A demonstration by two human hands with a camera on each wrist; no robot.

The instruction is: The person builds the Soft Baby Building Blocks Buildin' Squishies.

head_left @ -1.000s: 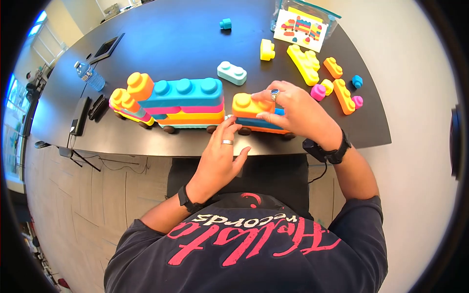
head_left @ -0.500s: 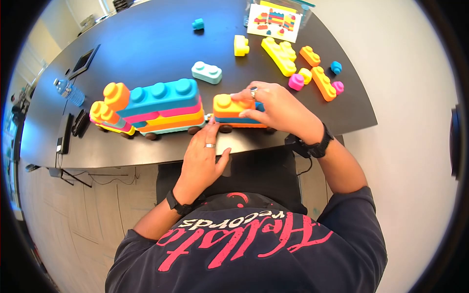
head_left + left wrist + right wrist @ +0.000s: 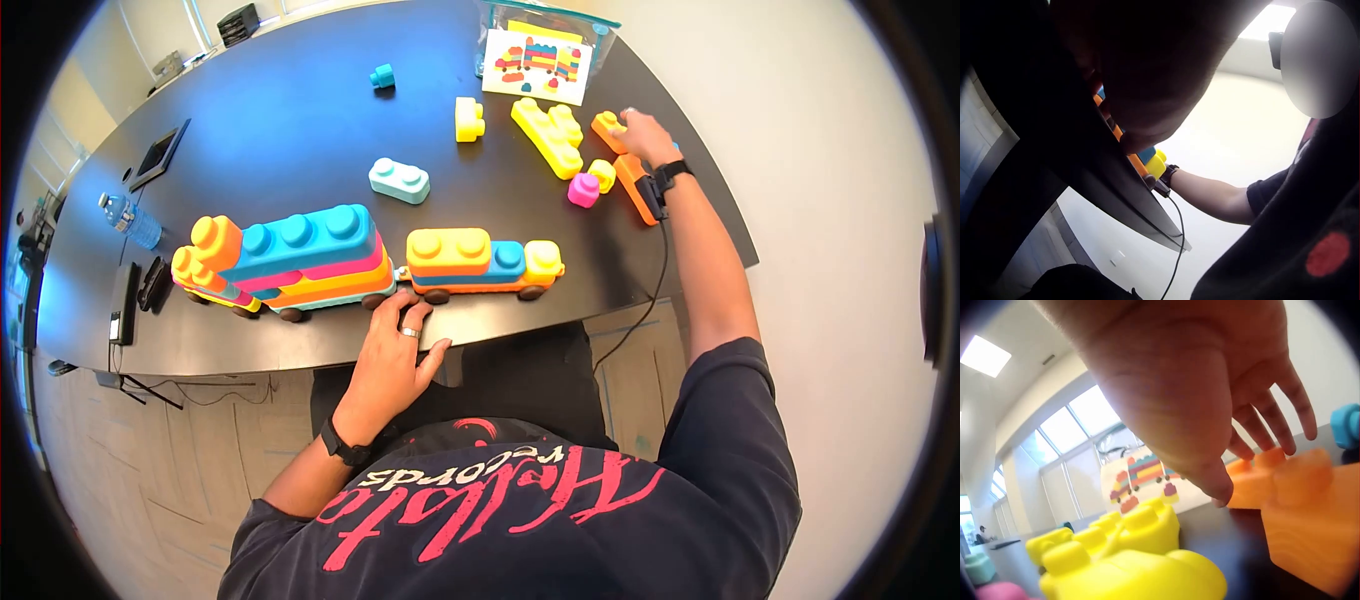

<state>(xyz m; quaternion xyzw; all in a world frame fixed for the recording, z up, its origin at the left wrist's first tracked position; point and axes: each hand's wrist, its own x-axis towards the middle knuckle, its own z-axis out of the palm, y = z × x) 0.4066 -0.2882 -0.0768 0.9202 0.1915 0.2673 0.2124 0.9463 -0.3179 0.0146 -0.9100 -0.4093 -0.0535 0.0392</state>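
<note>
In the head view, my left hand [image 3: 395, 355] rests at the table's near edge, fingertips beside the wheels where two wheeled block cars meet. The left car carries a long blue block [image 3: 300, 236] on pink and orange layers. On the right car [image 3: 465, 289] sit an orange block, a blue one and a yellow one. My right hand [image 3: 650, 138] reaches over a small orange block [image 3: 607, 131] at the far right. The right wrist view shows the thumb [image 3: 1221, 487] near that block's left end, the other fingers extended behind it.
Yellow blocks [image 3: 548, 137], a pink block [image 3: 583, 190], a longer orange block [image 3: 632, 185] and a pale teal block [image 3: 400, 181] lie around. A picture card [image 3: 536, 66] stands by a clear bag. A bottle [image 3: 132, 222] is at left; a cable [image 3: 655, 290] hangs from the right wrist.
My right hand has left the orange block on the right car and moved away to the loose orange blocks. My left hand stays by the joint between the cars. The head view has shifted.
</note>
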